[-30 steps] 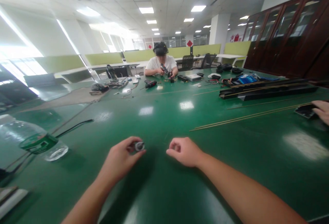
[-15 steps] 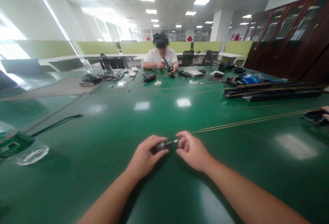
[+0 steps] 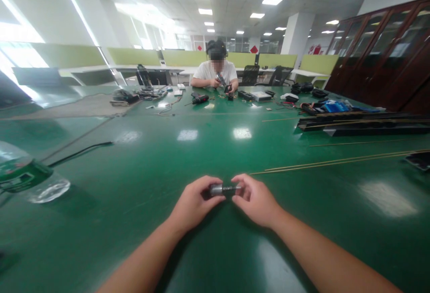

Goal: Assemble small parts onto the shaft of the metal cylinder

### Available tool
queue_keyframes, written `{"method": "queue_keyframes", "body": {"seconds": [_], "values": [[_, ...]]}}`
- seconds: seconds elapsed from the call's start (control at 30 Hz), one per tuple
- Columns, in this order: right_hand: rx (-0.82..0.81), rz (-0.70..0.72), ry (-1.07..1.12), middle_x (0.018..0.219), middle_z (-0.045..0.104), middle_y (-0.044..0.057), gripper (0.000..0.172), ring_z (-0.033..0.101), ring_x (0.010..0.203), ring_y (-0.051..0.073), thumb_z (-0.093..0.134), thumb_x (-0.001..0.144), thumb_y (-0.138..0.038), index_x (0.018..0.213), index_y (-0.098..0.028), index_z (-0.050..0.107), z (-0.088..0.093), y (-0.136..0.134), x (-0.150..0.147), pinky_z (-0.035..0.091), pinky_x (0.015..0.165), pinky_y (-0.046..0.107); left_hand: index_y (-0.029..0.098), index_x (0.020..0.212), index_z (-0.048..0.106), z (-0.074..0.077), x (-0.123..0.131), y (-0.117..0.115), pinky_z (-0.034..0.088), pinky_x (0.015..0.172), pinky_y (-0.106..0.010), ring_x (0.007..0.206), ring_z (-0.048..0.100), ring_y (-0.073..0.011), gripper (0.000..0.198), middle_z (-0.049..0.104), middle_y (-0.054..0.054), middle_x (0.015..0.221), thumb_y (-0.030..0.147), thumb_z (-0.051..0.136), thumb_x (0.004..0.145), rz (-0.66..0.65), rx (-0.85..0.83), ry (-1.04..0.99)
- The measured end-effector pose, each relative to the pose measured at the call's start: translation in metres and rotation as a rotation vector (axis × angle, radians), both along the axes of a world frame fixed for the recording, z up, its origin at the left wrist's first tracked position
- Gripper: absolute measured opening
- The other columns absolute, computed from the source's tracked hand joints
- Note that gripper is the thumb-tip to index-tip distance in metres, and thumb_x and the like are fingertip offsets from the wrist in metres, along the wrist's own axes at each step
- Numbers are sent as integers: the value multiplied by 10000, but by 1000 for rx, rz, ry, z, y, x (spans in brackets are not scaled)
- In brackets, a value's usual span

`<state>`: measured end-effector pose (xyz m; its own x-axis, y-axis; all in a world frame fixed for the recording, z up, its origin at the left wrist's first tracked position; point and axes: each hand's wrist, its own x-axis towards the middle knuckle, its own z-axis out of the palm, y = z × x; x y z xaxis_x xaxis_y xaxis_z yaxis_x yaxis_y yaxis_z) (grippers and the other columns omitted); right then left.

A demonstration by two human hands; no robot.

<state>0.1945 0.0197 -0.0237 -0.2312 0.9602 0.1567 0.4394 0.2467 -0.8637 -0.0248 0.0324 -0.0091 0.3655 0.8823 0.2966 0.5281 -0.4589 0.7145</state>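
Note:
Just above the green table (image 3: 141, 230), my left hand (image 3: 195, 201) has thumb and fingers closed around a small grey metal cylinder (image 3: 217, 189). A thin dark shaft (image 3: 230, 189) with ridges sticks out of the cylinder to the right and lies nearly level. Its far end reaches in between the thumb and forefinger of my right hand (image 3: 257, 199). Those two fingers are apart, with the others curled behind the shaft's end. Whether they touch it is hard to see. The cylinder's left end is hidden in my left hand.
A plastic bottle (image 3: 36, 178) lies at the left, near a black cable (image 3: 80, 153). Thin brass-coloured rods (image 3: 322, 163) stretch to the right, below long black channels (image 3: 363, 127). Across the table a person (image 3: 215, 71) handles a tool among small parts and a drill (image 3: 199, 98).
My right hand has come closer to the left, and the shaft's end now reaches between its fingers. The view has shifted slightly. A hand at the right edge has gone out of view.

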Motion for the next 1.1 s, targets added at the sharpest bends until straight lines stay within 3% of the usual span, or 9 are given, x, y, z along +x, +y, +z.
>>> {"method": "queue_keyframes", "body": {"seconds": [0.33,0.53,0.8,1.1], "values": [[42,22,-20,855,714,4,301,591,652,148,662,786,-215,1082,-249,706,0,0,-2,448,617,253,265,1062,688,3,1,0,473,853,-273,941,635,-166,213,699,-7,1022,280,730,854,-88,77,-2],[56,43,-34,823,706,-9,300,559,614,136,668,777,-188,1068,-245,718,7,-2,-2,438,591,245,275,1073,690,1,2,-1,485,841,-266,932,650,-162,243,709,5,1021,281,744,836,-31,94,1],[69,52,74,912,731,36,173,649,763,165,669,830,-235,978,-200,752,7,-1,-2,496,695,259,257,1065,703,2,6,-5,512,829,-284,913,665,-184,244,720,-25,1010,369,728,850,-32,103,15],[60,38,67,874,729,36,147,643,744,169,687,826,-251,945,-201,759,7,1,-1,495,689,265,254,1046,710,3,7,-6,512,809,-280,896,669,-183,240,724,-24,994,375,737,840,-4,113,13]]}}
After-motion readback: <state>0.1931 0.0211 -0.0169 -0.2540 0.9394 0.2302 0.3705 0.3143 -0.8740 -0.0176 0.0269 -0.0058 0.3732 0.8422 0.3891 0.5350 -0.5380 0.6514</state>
